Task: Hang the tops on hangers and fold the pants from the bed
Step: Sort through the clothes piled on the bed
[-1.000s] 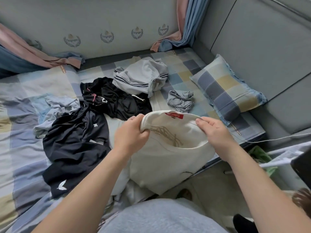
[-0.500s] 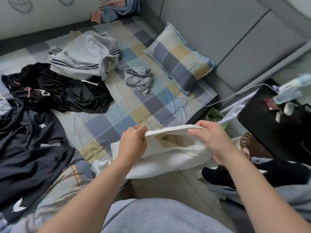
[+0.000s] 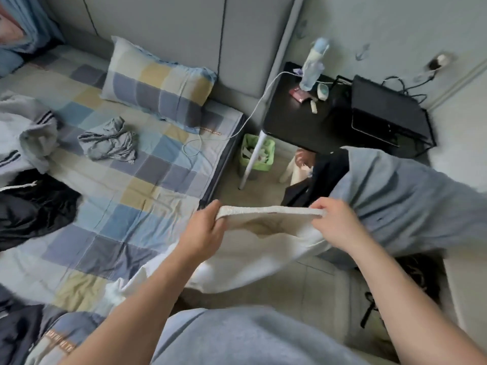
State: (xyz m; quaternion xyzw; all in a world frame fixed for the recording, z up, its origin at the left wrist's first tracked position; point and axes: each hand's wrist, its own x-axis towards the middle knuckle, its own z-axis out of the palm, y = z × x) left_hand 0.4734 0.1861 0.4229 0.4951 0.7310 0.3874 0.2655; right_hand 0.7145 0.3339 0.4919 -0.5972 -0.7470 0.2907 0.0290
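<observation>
I hold the white garment [image 3: 263,251] by its ribbed band [image 3: 271,210], one grip at each end. My left grip [image 3: 204,233] is curled closed around the band's left end. My right grip [image 3: 334,222] pinches the right end between thumb and fingers. Both grips are closed on fabric.

The band is drawn taut and nearly level between the grips. In my judgement this spreads the opening so that a hanger can enter. No hanger is in view.

The body of the garment hangs below the band and toward me, over the floor beside the bed [image 3: 118,206]. Its lower left part trails onto the mattress edge.

A crumpled grey piece [image 3: 108,143], a black piece [image 3: 31,206] and a striped grey top [image 3: 26,127] lie on the bed, well apart to my left, neither hung nor folded.
</observation>
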